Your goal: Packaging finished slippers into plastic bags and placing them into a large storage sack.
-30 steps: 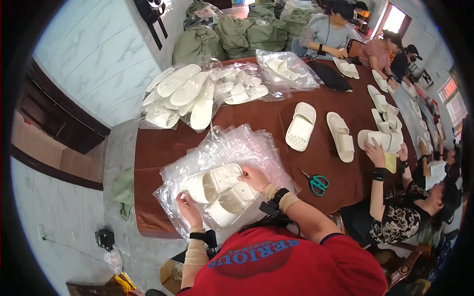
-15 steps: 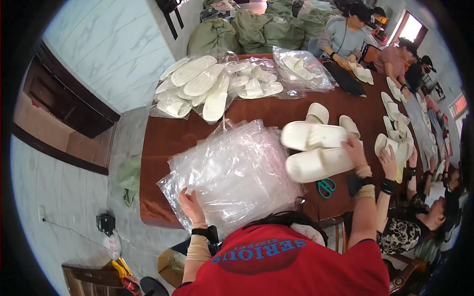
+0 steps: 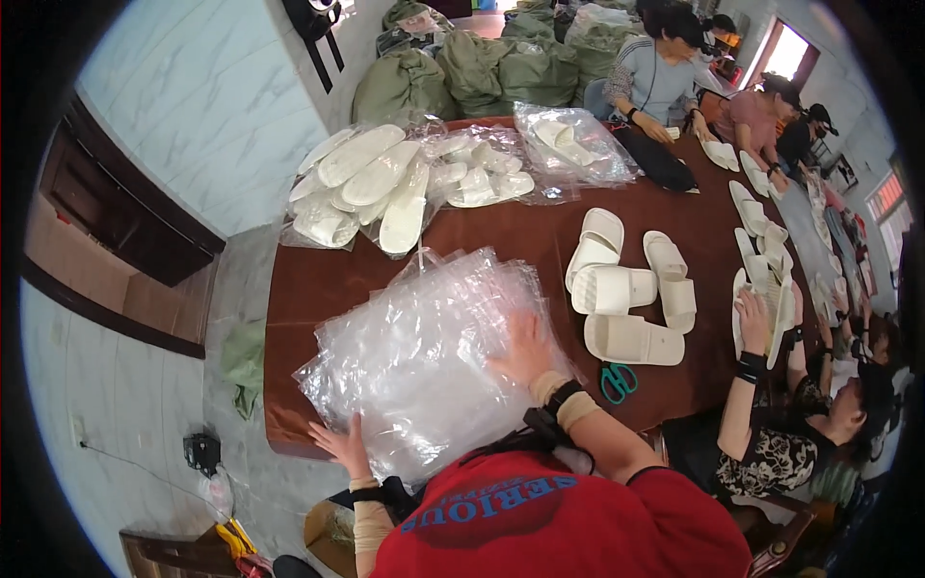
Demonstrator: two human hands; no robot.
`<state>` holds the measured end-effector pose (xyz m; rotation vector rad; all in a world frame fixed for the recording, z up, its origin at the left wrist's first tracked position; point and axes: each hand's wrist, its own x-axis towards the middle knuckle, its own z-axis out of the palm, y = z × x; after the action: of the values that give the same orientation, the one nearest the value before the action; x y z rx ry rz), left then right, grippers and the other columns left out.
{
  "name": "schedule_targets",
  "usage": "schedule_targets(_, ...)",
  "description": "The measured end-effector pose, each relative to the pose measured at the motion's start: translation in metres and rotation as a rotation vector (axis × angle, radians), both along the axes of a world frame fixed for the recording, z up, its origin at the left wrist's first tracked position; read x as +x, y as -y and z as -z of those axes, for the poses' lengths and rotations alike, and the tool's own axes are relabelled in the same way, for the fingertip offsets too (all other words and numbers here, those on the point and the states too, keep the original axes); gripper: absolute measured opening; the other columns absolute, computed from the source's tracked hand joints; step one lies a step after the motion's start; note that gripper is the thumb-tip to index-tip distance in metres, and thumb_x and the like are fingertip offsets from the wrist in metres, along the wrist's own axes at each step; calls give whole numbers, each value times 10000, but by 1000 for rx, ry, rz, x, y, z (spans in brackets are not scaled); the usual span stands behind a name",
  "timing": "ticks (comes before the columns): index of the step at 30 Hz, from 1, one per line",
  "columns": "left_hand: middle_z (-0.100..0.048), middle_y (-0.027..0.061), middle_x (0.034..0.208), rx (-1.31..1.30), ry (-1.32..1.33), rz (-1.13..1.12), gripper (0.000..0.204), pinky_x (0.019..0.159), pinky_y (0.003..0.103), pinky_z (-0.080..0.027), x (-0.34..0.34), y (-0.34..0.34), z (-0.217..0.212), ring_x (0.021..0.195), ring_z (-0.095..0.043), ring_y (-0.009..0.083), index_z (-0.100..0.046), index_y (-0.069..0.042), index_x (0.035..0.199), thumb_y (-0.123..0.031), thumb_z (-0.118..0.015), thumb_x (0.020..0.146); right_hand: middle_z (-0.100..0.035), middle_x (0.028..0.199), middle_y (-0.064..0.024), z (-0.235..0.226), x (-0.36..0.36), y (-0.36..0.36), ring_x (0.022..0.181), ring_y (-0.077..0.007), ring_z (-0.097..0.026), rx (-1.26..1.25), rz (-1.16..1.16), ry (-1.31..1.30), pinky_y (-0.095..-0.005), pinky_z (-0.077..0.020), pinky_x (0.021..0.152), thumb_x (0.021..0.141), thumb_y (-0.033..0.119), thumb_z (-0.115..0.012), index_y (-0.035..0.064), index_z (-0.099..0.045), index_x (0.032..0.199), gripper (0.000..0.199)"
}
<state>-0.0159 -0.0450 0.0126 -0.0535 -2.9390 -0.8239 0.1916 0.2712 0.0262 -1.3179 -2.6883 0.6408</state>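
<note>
The clear bags (image 3: 414, 361) lie in a loose, fanned stack on the brown surface (image 3: 540, 231), just before us. Close to their right we see four cream slippers (image 3: 614, 289): two lie crosswise in front, the others stand lengthwise behind, and the front one hides the blades of the green scissors (image 3: 618, 382). Together these take up the room right of the bags. Behind the bags, bagged slippers (image 3: 352, 183) crowd the far left, with a black cloth (image 3: 660, 159) farther right and green sacks (image 3: 405, 87) beyond the edge. At our right, a co-worker (image 3: 771, 424) holds more slippers.

Our hands are apart and grip nothing. Our right hand (image 3: 525, 354) lies on the bags' right part, fingers pointing forward, slightly blurred. Our left hand (image 3: 344, 445) is at their near left corner, palm inward, fingers spread; we cannot tell whether it touches them. Blue lettering crosses our red shirt (image 3: 655, 520).
</note>
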Motion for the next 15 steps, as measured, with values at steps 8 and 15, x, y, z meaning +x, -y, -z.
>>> schedule_targets(8, -129, 219, 1578, 116, 416, 110, 1087, 1060, 708, -138, -9, -28, 30, 1466, -88, 366, -286, -37, 1475, -674, -703, 700, -463, 1361, -225, 54, 19, -63, 1244, -327, -467, -621, 366, -445, -457, -395, 1005, 788, 598, -656, 13, -289, 1459, 963)
schedule_targets(15, -430, 245, 1378, -161, 406, 186, 1009, 960, 667, -331, -13, -15, -3, 1305, -395, 406, -372, 24, 1365, -676, -691, 713, -598, 1170, -87, 1, 2, -31, 1014, -231, -593, -1070, 152, -659, -326, -460, 916, 878, 501, -615, 16, -537, 1264, 625)
